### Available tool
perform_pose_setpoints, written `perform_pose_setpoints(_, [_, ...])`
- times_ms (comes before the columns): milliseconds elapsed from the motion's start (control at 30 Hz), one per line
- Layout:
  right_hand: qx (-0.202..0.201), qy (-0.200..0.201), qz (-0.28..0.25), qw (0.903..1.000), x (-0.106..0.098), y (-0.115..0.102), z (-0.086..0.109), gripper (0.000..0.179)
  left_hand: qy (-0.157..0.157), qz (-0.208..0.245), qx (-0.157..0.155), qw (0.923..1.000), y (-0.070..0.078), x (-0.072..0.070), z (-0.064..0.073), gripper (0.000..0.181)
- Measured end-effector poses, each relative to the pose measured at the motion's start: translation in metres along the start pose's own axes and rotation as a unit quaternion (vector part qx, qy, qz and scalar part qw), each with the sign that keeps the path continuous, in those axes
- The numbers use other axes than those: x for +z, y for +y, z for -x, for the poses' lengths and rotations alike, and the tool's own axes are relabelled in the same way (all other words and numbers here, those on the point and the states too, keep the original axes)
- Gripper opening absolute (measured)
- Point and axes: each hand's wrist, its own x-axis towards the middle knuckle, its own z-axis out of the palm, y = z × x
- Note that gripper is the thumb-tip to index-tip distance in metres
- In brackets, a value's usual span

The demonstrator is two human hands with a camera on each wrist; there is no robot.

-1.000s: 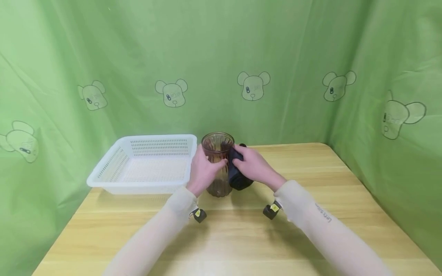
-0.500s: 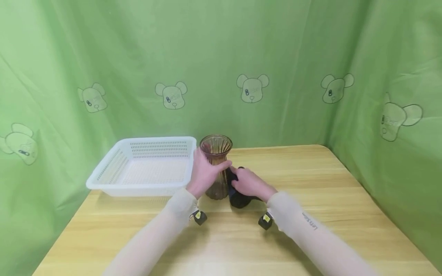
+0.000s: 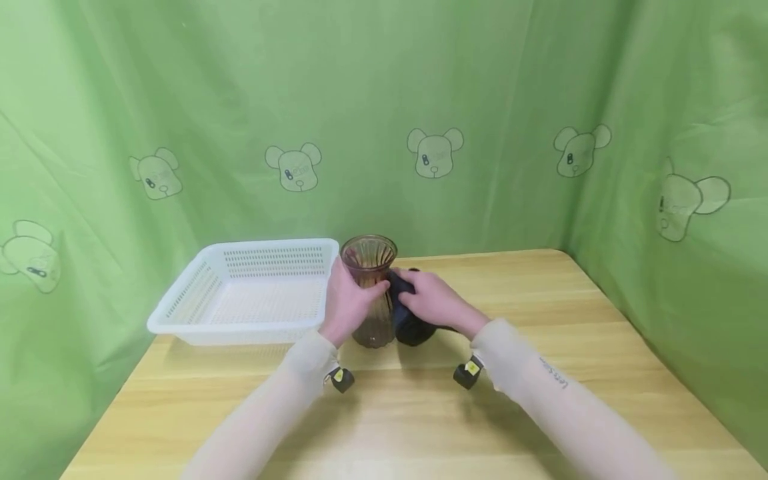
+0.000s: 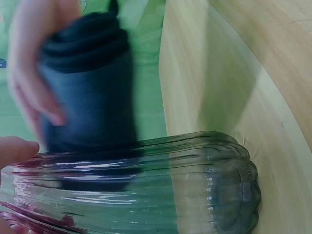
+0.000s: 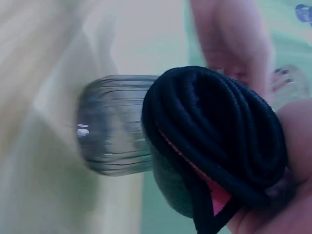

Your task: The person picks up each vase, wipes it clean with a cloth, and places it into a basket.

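A ribbed, tinted glass vase (image 3: 373, 323) with a flared rim stands upright on the table, and my left hand (image 3: 347, 298) grips its upper part with the thumb across the front. My right hand (image 3: 437, 298) holds a rolled dark cloth (image 3: 413, 327) at the vase's right side. In the left wrist view the cloth (image 4: 92, 105) is blurred and lies against the far side of the vase (image 4: 209, 185), partly seen through the glass. The right wrist view shows the coiled end of the cloth (image 5: 214, 122), edged with dark binding, covering part of the vase (image 5: 117, 124).
To the left of the vase sits a white perforated plastic basket (image 3: 240, 328). Its right wall is close beside my left hand. The wooden table (image 3: 390, 427) has a rounded far right corner, and a green curtain (image 3: 360, 80) with bear-head prints surrounds it.
My right hand slid the cloth down along the vase's side, then came back up part of the way. The left hand keeps its grip; the vase appears slightly farther left.
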Motion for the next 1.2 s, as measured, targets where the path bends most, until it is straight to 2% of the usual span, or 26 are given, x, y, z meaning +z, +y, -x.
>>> perform_pose_setpoints(167, [0.0,0.029,-0.013,0.9995,-0.014,-0.015,-0.003,0.055,-0.004,0.0,-0.005,1.0,-0.001,-0.002,0.002,0.084])
perform_pose_setpoints(433, [0.017,-0.016,0.043,0.9988,0.013,-0.001,-0.002,0.052,-0.026,0.036,-0.038,0.9983,0.0,0.001,0.007,0.085])
perform_pose_setpoints(567, [0.027,-0.041,0.066,0.9966,0.028,0.011,-0.002,0.055,-0.022,0.063,-0.024,0.9975,0.0,0.003,0.005,0.084])
perform_pose_setpoints(667, [0.033,-0.061,0.074,0.9948,0.037,0.019,-0.003,0.056,-0.008,0.057,-0.008,0.9983,-0.001,0.003,0.003,0.083])
perform_pose_setpoints(767, [0.033,-0.064,0.068,0.9951,0.042,0.027,-0.004,0.056,0.002,0.044,0.006,0.999,-0.003,0.003,0.002,0.079])
perform_pose_setpoints(933, [0.032,-0.049,0.042,0.9974,0.032,0.023,-0.003,0.054,0.004,0.023,0.008,0.9997,-0.005,0.001,0.002,0.076])
perform_pose_setpoints(1200, [0.0,0.007,0.007,1.0,-0.003,-0.005,-0.003,0.053,0.008,-0.001,0.01,0.9999,-0.005,-0.002,0.0,0.081])
